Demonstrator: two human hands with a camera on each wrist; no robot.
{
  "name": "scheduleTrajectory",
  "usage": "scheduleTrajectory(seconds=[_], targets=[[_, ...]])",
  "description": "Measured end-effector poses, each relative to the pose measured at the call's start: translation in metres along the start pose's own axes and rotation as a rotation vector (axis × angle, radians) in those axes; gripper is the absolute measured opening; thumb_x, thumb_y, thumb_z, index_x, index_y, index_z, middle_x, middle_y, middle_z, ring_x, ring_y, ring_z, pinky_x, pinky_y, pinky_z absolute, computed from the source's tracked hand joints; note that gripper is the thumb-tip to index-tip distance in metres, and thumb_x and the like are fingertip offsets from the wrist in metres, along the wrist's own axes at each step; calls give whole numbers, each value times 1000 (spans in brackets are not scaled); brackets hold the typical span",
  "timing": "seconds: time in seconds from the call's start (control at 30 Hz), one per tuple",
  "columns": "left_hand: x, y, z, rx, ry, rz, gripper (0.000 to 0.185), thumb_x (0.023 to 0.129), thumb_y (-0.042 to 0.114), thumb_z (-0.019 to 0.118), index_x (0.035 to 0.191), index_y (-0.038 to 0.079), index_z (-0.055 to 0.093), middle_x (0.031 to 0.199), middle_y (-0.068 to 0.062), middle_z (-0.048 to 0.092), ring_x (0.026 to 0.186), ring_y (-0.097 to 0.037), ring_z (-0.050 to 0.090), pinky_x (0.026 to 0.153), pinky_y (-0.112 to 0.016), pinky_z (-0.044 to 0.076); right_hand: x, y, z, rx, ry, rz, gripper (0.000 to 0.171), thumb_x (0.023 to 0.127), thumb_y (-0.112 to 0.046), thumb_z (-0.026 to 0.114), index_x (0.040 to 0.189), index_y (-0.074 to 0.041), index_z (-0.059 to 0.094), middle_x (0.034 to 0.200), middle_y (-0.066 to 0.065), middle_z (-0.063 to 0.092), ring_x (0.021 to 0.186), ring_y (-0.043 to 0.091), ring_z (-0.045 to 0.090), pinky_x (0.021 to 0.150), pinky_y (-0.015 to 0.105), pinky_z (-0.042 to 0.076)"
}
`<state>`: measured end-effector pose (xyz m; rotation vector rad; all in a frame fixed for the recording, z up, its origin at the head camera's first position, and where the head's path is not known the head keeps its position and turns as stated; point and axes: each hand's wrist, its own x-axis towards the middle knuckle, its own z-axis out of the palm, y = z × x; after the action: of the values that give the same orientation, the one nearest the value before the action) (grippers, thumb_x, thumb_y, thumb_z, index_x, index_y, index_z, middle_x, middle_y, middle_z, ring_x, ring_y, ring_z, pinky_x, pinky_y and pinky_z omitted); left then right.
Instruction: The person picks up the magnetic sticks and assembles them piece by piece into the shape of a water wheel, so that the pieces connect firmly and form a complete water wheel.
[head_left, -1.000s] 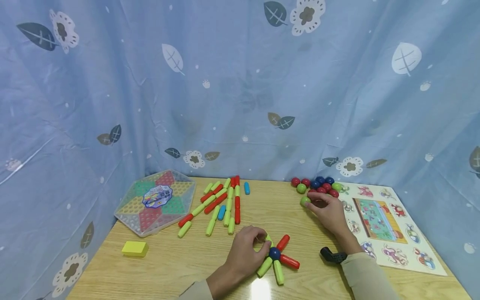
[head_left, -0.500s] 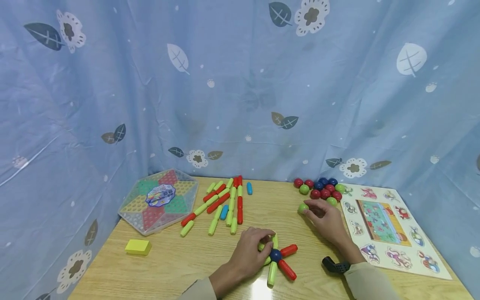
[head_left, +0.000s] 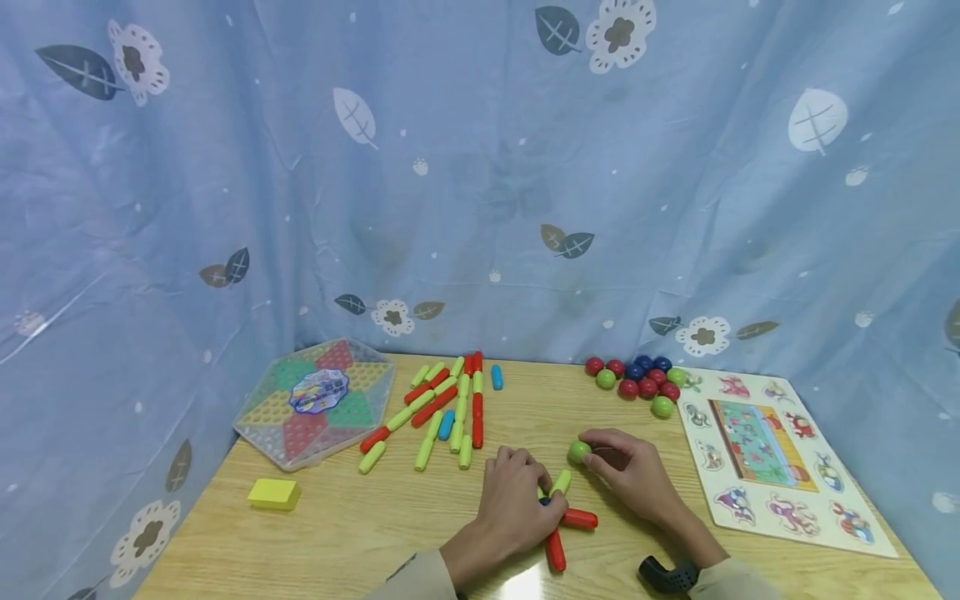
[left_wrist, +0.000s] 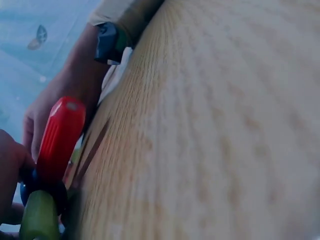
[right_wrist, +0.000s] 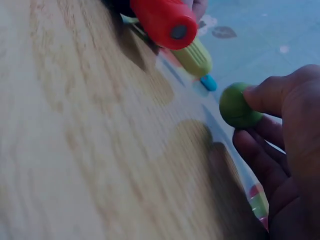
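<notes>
Near table front, left hand (head_left: 517, 500) fingers grip stick cluster (head_left: 558, 517); right hand (head_left: 630, 475) pinches green ball (head_left: 578, 452).

Light wood-grain table top (head_left: 390, 525) looks laminated, smooth w/ a glossy glare patch near the front edge. Red, green and blue stubby plastic sticks (head_left: 450, 400) are smooth, semi-matt. Round green plastic ball (head_left: 578, 452) pinched in the right hand (head_left: 630, 475) is shiny, same as the red/blue/green glossy balls (head_left: 641, 379) at the back. Clear hard-plastic hexagonal case (head_left: 315, 400) catches light. Small yellow block (head_left: 273, 493) reads matt, maybe foam, can't tell. Flat printed puzzle board (head_left: 772, 454) looks like satin wood or card. Pale blue leaf-print curtain (head_left: 480, 167) is thin, slightly sheeny cloth w/ creases.
</notes>
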<state>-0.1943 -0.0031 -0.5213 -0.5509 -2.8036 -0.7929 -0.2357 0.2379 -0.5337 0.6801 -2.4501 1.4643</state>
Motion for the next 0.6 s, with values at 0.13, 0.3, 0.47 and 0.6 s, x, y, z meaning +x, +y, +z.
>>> scheduleTrajectory(seconds=[0.13, 0.3, 0.47, 0.6], targets=[[0, 1, 2, -27, 1, 3, 17, 92, 38, 74, 81, 25, 74, 102, 9, 67, 104, -17, 52, 87, -37, 41, -2, 0, -1, 64, -70, 25, 26, 104, -9, 75, 130, -4, 78, 122, 11, 81, 108, 6, 76, 90, 21, 61], [0, -1, 3, -41, 32, 34, 14, 92, 35, 73, 83, 25, 75, 107, 8, 68, 105, -16, 54, 87, -36, 43, -2, -1, -5, 126, -143, 55, 26, 105, -7, 73, 130, -2, 77, 124, 13, 80, 112, 6, 75, 93, 20, 60], [0, -2, 3, -41, 44, 65, 13, 91, 34, 75, 83, 24, 76, 113, 7, 70, 107, -16, 56, 87, -34, 46, -2, -3, -7, 157, -177, 86, 27, 104, -9, 74, 130, 0, 76, 124, 16, 80, 110, 8, 76, 93, 21, 60], [0, -3, 1, 28, 54, 90, 14, 90, 36, 75, 94, 23, 79, 120, 4, 70, 111, -19, 58, 90, -39, 48, -1, -3, -7, 148, -186, 88, 23, 102, -9, 76, 125, -4, 78, 118, 13, 81, 103, 11, 78, 89, 23, 62]])
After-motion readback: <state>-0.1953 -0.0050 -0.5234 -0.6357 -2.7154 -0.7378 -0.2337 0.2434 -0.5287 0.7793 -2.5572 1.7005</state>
